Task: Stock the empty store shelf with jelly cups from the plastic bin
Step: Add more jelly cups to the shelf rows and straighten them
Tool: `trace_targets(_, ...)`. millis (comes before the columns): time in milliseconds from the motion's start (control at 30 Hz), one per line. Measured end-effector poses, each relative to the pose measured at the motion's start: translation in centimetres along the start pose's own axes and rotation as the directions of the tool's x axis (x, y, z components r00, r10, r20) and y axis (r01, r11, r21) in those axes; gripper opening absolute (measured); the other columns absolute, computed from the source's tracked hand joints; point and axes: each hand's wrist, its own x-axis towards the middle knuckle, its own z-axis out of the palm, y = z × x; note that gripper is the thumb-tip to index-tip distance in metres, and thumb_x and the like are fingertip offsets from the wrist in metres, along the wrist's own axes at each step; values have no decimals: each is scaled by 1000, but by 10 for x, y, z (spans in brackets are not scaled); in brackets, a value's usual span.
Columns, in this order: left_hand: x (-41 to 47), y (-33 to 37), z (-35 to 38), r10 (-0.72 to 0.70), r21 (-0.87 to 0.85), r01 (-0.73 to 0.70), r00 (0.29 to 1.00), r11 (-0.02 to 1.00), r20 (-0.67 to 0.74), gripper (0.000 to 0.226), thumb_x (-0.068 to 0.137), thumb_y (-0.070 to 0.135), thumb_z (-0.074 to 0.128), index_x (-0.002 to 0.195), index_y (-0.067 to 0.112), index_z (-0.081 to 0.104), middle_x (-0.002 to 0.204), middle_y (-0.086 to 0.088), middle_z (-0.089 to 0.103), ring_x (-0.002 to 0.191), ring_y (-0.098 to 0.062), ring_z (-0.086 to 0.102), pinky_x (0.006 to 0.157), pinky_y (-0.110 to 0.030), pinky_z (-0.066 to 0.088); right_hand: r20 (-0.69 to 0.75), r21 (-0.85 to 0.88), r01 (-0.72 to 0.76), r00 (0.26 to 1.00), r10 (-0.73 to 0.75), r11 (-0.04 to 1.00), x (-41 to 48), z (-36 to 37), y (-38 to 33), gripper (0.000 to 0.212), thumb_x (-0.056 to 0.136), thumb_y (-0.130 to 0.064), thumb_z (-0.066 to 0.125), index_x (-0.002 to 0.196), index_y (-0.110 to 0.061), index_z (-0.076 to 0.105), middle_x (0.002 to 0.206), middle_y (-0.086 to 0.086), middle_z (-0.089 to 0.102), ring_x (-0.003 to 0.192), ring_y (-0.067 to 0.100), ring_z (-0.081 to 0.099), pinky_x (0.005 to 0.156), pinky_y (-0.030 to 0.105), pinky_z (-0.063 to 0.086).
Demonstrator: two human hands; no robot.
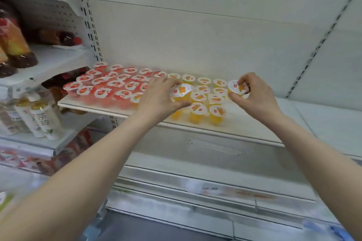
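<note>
**Cups crowding toward the shelf's front edge**

Cups of orange jelly point(197, 97) stand in close rows on the middle of the shelf point(244, 123), with red ones point(109, 86) packed to their left. Each is a small clear plastic tub, tapered toward the base, sealed with a white foil lid printed with fruit. The left hand point(159, 98) has its grip closed around one orange cup point(181, 92), fingers over the lid rim and thumb against the side, held tilted just above its neighbours. The right hand point(254, 94) pinches another orange cup point(238, 87) at the right end of the rows, fingertips curled on its lid edge.

The risk, judging from the spacing, is a knock-on spill: the tubs are light and narrow-footed, so a tilted cup set down on a neighbour's rim could topple several. The front row sits near the lip of the smooth pale shelf, and a nudge from a wrist could push one off. The thin foil lids could also dent or peel under a hard pinch. The plastic bin is not in view. White bottles point(42, 119) stand on the next unit to the left.
</note>
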Motion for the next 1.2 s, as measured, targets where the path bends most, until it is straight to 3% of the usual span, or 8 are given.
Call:
trace_targets(200,44,46,48,-26,-6,26,1000,1000,-10,68,70,69,67,122,26,58,112,3,63,111,-22,52,93,-36,42,120,-26,-122,985,124,992,27,4,79,31,76,-38,73,97,-26,53,96,0,61,84,20,54,69,29,37)
trace_targets(533,83,70,85,-114,19,114,993,993,-14,65,71,68,66,120,26,57,109,5,62,106,-19,51,80,-29,37,246,27,-86,966,77,996,71,48,131,29,78,-34,72,100,-24,54,98,1,59,86,20,55,69,29,37)
trace_targets(900,102,72,98,-165,88,162,986,983,24,66,71,68,66,122,27,56,113,7,61,109,-17,49,85,-28,38,242,86,-72,969,50,994,111,84,143,29,84,-32,70,105,-20,55,102,3,58,92,22,56,76,30,36)
trace_targets(1100,111,81,109,-112,88,108,993,990,41,63,74,64,67,124,28,55,114,7,59,113,-17,46,89,-27,36,263,72,-35,965,15,997,113,85,148,30,86,-30,70,108,-18,54,106,4,55,92,24,57,74,26,31)
trace_targets(1200,118,90,117,-64,67,61,997,996,48,60,75,57,68,125,25,55,114,5,60,113,-18,45,91,-28,37,295,48,57,953,-68,997,114,74,151,33,85,-25,70,113,-17,57,116,6,53,102,25,56,79,28,37)
